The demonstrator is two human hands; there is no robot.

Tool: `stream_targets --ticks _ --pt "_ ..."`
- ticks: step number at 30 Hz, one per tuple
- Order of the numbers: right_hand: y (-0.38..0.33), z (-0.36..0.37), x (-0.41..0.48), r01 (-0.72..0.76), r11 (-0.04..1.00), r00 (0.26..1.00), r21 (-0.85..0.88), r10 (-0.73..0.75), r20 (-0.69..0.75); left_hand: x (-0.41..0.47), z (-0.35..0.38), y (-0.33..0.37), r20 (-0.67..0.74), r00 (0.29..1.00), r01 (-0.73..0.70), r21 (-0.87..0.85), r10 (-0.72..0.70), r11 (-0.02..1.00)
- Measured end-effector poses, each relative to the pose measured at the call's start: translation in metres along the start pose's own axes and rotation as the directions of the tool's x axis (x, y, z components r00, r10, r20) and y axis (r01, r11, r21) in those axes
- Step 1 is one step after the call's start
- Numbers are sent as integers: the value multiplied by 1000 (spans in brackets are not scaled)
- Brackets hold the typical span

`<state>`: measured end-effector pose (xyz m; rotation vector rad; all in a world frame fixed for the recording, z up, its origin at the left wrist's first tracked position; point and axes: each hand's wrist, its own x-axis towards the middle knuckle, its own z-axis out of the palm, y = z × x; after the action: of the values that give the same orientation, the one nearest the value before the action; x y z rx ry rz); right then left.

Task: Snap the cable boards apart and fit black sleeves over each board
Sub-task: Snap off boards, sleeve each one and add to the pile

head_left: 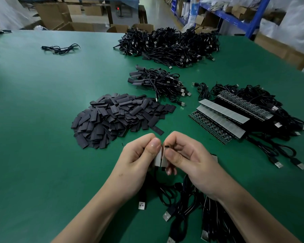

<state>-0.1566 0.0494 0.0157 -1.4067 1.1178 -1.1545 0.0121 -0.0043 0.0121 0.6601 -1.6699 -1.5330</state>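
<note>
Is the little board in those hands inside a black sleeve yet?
No, bare: the board pinched between left hand and right hand shows its grey face; sleeves lie piled beyond.

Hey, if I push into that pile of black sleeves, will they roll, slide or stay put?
The black sleeves look like thin flat strips, so probably light and bendy. Loosely heaped, they would likely scatter and slide on the smooth green mat rather than roll.

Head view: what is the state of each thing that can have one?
Left hand: pinches small grey cable boards.
Right hand: pinches the same boards, angled at their joint.
Flat black sleeves: loose pile, unfitted.
Long grey board strips: stacked, not snapped.
Black cable bundle behind the sleeves: sleeves fitted.
</note>
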Motion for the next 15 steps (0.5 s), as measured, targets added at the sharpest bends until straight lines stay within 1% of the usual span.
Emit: stream_targets --ticks 2,5,8,10,11,13,15 --pt "-1 1 1 12 1000 1000 11 -12 -11 1 1 1 9 1000 -7 -31 7 999" --pt "-3 2 3 14 999 1000 47 -13 -29 5 1 -1 4 999 -39 -14 40 999" --pt "-6 -2 2 21 994 998 106 -13 -69 7 -5 -4 -79 993 -78 59 82 995" --pt "-10 -6 1 32 990 989 141 -11 -148 8 -12 -3 -157 979 -116 116 133 987" --pt "-11 -8 1 43 986 981 163 -10 -195 7 -16 -2 -183 972 -127 114 147 985" --pt "-12 -11 1 85 977 956 197 -24 -293 6 -23 -1 -202 966 -150 78 163 986" --pt "-11 -14 2 135 973 922 186 -54 -385 6 -28 1 -197 965 -170 22 171 985"
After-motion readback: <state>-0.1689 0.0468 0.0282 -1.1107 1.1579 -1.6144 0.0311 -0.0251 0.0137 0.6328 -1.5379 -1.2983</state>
